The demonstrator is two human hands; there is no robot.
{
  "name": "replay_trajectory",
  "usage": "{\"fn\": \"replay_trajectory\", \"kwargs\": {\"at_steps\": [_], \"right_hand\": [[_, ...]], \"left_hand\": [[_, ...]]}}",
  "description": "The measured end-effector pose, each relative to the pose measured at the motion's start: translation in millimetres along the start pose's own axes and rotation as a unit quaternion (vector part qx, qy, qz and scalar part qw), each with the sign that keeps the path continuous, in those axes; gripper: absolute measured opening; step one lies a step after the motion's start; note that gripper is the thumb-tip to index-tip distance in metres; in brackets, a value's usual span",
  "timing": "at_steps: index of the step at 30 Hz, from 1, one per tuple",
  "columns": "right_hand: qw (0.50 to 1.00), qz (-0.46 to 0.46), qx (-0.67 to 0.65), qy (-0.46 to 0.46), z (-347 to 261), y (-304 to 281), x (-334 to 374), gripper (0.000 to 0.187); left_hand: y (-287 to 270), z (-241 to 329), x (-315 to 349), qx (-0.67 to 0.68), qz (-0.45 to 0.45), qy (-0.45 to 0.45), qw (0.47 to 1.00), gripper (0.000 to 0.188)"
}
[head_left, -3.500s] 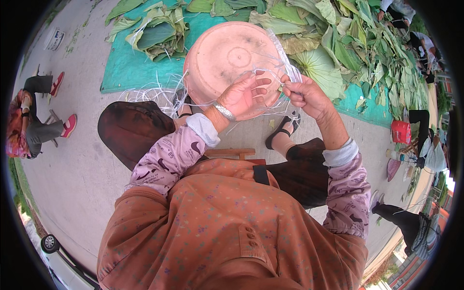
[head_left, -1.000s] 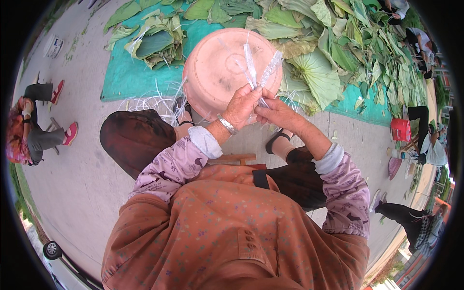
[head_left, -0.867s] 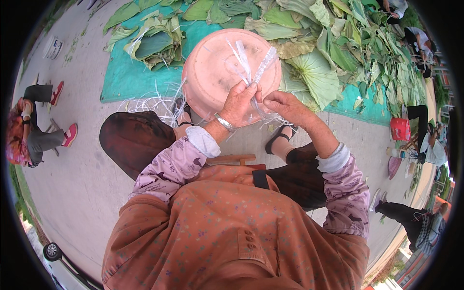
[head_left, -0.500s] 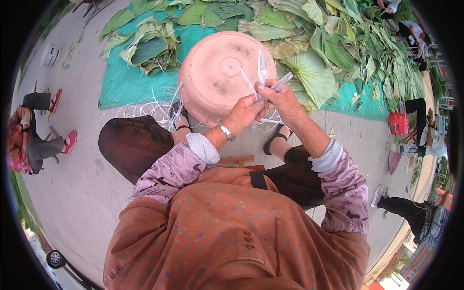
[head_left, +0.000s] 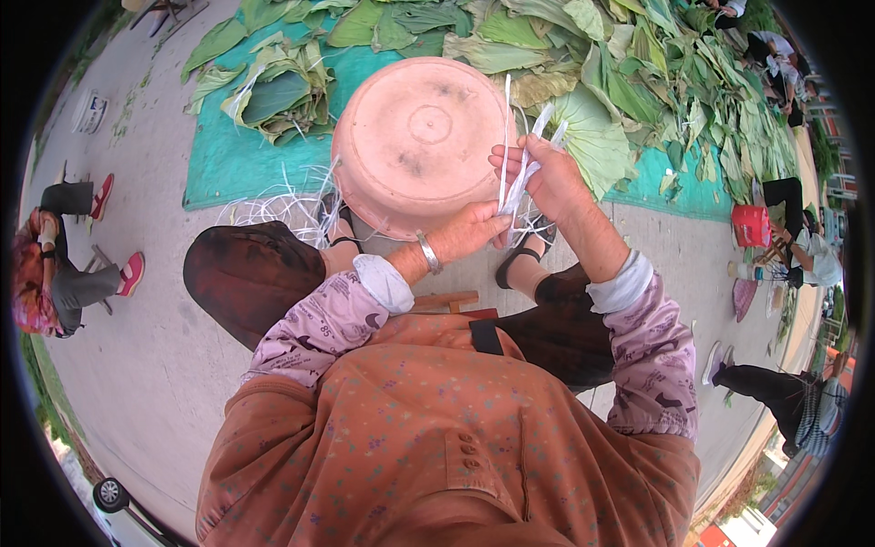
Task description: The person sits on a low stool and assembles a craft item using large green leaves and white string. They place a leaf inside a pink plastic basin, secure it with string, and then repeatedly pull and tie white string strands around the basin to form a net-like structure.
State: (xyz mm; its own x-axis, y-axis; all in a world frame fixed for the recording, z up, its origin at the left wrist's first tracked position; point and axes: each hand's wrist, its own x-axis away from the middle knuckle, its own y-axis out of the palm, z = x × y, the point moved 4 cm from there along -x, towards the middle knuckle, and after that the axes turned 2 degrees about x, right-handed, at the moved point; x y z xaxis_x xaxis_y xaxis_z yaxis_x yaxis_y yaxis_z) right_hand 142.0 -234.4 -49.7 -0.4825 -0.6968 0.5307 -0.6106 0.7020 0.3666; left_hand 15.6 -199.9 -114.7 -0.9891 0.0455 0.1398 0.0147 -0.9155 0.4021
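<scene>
Several white plastic strips [head_left: 517,189] run in a loose bundle between my two hands, over the right edge of an upturned pink basin [head_left: 392,105]. My left hand [head_left: 468,231], a silver bangle at its wrist, pinches the lower part of the bundle between thumb and fingers. Higher up and to the right, my right hand [head_left: 556,180] has the strips between its thumb and fingers, with some fingertips stretched out to the left. Loose strip ends stick up above both hands. The left fingertips are partly hidden.
A green sheet [head_left: 246,164] on the ground bears a large pile of lotus leaves [head_left: 629,91] and a leaf bundle [head_left: 278,91]. Loose white strips [head_left: 283,214] lie by my left foot. A red bag [head_left: 751,226] stands at right. People sit at both sides.
My hands have moved apart, the right going up and right, the left slightly lower. The strips between them now lie spread in a longer bundle.
</scene>
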Motion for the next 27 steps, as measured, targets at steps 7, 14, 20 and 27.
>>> {"fn": "replay_trajectory", "kwargs": {"at_steps": [7,14,20,27], "right_hand": [[0.996,0.029,-0.086,-0.007,-1.4,-4.2,-2.2,0.019],[0.992,-0.048,-0.115,-0.027,3.9,-9.9,-8.2,0.025],[0.990,-0.093,-0.100,-0.030,4.1,7.9,-1.5,0.042],[0.991,-0.124,0.027,0.048,23.2,4.2,2.0,0.021]], "left_hand": [[15.1,9.0,5.8,0.032,-0.028,-0.010,0.999,0.027],[23.5,14.5,9.5,0.092,-0.021,0.009,0.995,0.029],[13.5,-8.6,7.3,0.190,-0.024,-0.003,0.982,0.025],[5.9,-19.3,5.5,0.138,-0.032,-0.027,0.989,0.023]]}}
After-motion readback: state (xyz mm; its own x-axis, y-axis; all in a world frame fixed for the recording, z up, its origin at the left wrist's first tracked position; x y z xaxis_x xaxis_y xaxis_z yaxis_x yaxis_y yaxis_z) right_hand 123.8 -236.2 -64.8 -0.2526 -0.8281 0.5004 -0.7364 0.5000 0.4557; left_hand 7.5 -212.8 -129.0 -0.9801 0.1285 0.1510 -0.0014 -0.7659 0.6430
